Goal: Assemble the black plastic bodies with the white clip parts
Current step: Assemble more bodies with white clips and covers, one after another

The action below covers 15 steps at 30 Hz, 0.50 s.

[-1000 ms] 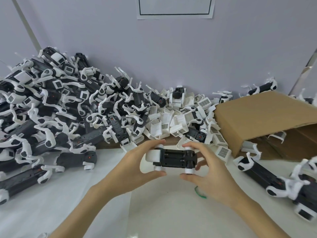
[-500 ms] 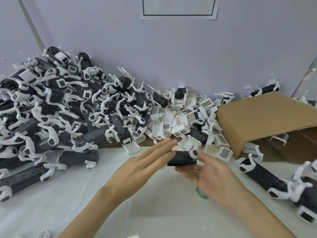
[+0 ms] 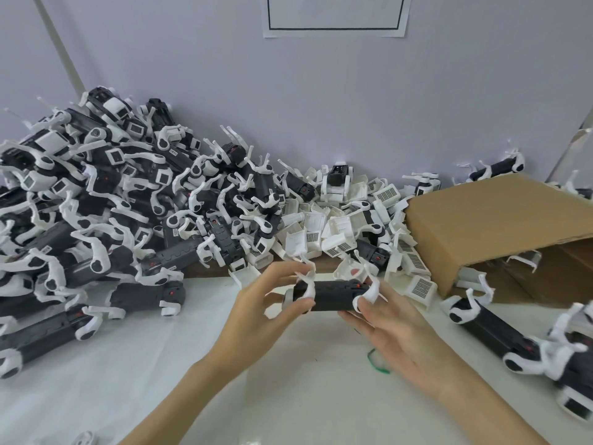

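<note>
Left hand (image 3: 269, 303) pinches body (image 3: 333, 295) left end; right hand (image 3: 394, 329) cradles right end, fingers curled beneath. Body held above table (image 3: 160, 364) centre, clips (image 3: 306, 282) attached. Risk: uneven squeeze pops clip loose; loose grip drops body.

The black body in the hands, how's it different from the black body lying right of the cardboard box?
The held black body is off the table, gripped by the left hand and right hand; the lying black body rests untouched on the white table. The held one sits level; the other lies diagonally. Both carry white clip parts.
</note>
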Motion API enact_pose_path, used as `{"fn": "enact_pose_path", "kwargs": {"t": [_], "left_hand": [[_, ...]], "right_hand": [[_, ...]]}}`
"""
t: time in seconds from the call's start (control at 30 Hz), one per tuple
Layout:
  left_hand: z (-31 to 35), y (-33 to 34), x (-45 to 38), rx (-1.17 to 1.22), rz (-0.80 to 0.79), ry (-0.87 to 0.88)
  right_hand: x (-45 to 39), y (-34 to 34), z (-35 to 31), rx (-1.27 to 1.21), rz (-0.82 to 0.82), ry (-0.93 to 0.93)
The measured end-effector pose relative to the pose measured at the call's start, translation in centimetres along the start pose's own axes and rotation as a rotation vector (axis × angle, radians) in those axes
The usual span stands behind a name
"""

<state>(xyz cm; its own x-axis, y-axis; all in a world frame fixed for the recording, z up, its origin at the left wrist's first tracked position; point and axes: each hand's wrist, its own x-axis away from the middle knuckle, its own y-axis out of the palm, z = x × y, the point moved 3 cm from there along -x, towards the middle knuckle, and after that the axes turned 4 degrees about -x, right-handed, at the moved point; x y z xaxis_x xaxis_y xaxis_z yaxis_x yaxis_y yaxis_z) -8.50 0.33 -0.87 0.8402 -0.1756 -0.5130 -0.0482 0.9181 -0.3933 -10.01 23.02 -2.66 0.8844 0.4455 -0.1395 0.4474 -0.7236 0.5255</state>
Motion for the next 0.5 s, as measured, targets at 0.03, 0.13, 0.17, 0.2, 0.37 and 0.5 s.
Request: {"fn": "enact_pose_path", "kwargs": {"t": [0.03, 0.13, 0.17, 0.2, 0.37, 0.5], "left_hand": [[0.1, 0.1, 0.0, 0.029, 0.007, -0.027], [0.6, 0.2, -0.2, 0.136, 0.068, -0.096], [0.9, 0.2, -0.3, 0.163, 0.095, -0.125], [1.0, 0.3, -0.4, 0.164, 0.112, -0.145], [1.6, 0.8, 0.3, -0.137, -0.03, 0.045], [1.0, 1.6, 1.0, -0.526, -0.203, 0.296]], "right_hand": [[0.0, 0.1, -0.1, 0.008, 0.004, 0.01], [0.0, 0.4, -0.3, 0.091, 0.126, 0.044], [0.1, 0.5, -0.3, 0.121, 0.195, 0.055], [0.2, 0.6, -0.4, 0.15, 0.26, 0.056], [0.6, 1.7, -0.6, 0.286, 0.403, 0.08], [1.3, 1.4, 0.1, 0.397, 0.478, 0.208]]}}
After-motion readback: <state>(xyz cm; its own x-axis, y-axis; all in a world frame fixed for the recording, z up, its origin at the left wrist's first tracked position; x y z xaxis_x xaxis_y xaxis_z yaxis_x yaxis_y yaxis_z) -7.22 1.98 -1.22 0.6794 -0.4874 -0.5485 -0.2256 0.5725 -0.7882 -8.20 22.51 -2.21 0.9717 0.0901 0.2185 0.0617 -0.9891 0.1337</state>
